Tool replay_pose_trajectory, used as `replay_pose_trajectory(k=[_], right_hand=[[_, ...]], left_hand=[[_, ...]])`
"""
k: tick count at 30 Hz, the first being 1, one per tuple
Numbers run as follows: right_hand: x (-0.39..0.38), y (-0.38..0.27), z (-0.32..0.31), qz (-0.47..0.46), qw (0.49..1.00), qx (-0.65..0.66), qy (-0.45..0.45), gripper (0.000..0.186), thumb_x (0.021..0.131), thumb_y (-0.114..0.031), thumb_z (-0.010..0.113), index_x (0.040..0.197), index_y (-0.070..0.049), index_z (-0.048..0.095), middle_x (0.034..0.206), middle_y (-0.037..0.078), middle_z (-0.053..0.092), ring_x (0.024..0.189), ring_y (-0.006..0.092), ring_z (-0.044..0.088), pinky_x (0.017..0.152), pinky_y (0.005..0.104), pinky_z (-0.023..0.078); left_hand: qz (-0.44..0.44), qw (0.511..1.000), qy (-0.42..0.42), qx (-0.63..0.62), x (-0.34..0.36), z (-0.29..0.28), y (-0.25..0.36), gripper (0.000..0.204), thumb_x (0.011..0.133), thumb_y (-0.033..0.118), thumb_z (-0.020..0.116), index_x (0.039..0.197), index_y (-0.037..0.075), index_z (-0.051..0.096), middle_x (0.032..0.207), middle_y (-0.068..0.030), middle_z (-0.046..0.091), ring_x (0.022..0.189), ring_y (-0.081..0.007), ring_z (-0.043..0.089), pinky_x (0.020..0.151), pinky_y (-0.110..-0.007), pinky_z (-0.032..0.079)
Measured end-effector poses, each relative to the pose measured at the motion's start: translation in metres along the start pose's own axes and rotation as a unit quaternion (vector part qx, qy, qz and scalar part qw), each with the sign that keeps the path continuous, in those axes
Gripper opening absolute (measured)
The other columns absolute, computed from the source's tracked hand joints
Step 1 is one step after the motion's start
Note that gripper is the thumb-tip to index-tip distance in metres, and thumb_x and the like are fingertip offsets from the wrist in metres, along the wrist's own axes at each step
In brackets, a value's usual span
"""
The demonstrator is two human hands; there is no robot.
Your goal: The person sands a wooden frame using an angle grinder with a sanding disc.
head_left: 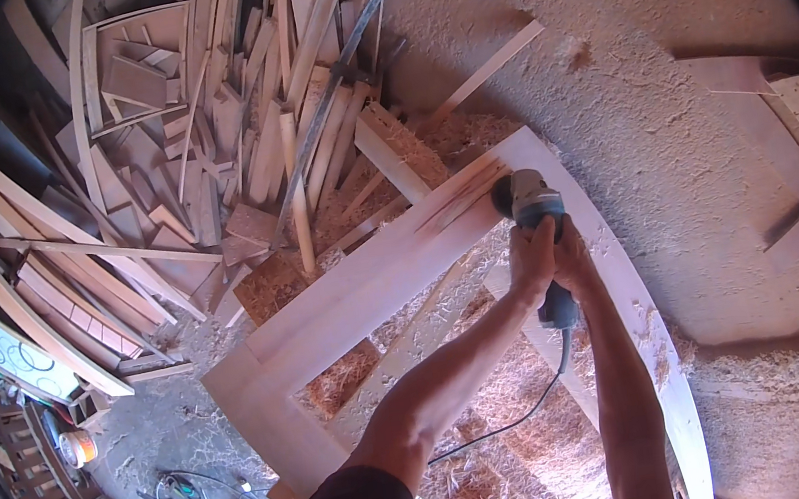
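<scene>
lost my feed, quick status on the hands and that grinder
Left hand and right hand both gripping the angle grinder. Head on the wooden frame near its corner. Cord trails below; nothing blocking.

Both hands (549, 260) grip an angle grinder (530, 207) on a wooden frame (366, 299)

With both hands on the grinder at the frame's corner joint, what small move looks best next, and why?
Probably ease the grey-blue corded angle grinder along the joint of the pale wooden frame. Left hand and right hand both grip its body, its head sits on the corner, and dark streaks show beside it.
</scene>
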State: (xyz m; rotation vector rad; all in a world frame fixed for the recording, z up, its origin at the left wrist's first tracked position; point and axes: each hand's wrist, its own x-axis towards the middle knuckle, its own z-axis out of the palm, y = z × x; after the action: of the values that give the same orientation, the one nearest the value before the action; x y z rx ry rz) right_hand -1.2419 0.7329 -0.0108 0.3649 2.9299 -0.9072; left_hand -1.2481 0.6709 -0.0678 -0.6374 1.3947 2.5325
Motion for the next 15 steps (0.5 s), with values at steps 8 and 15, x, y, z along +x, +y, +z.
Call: replay_pose_trajectory(k=[8, 15], right_hand=[[-0.087, -0.073, 0.060, -0.035, 0.984, 0.079, -0.155, 0.074, 0.088, -0.045, 0.066, 0.139, -0.004, 0.031, 0.097, 0.035, 0.069, 0.093, 0.0549, 0.068, 0.078, 0.0593, 0.054], [-0.170, -0.144, 0.121, -0.083, 0.947, 0.077, -0.301, 0.085, 0.089, -0.046, 0.064, 0.146, 0.001, 0.021, 0.096, 0.031, 0.070, 0.086, 0.0502, 0.071, 0.080, 0.0536, 0.060]], left_hand=[[0.122, 0.986, -0.028, -0.106, -0.087, -0.126, 0.045, 0.037, 0.096, 0.034, 0.060, 0.109, -0.001, 0.066, 0.092, -0.0040, 0.068, 0.078, -0.0115, 0.063, 0.068, -0.030, 0.052], [0.109, 0.981, 0.053, -0.150, -0.148, -0.257, 0.046, 0.049, 0.099, 0.045, 0.063, 0.125, 0.005, 0.056, 0.108, -0.0073, 0.063, 0.094, -0.0168, 0.063, 0.082, -0.035, 0.054]])
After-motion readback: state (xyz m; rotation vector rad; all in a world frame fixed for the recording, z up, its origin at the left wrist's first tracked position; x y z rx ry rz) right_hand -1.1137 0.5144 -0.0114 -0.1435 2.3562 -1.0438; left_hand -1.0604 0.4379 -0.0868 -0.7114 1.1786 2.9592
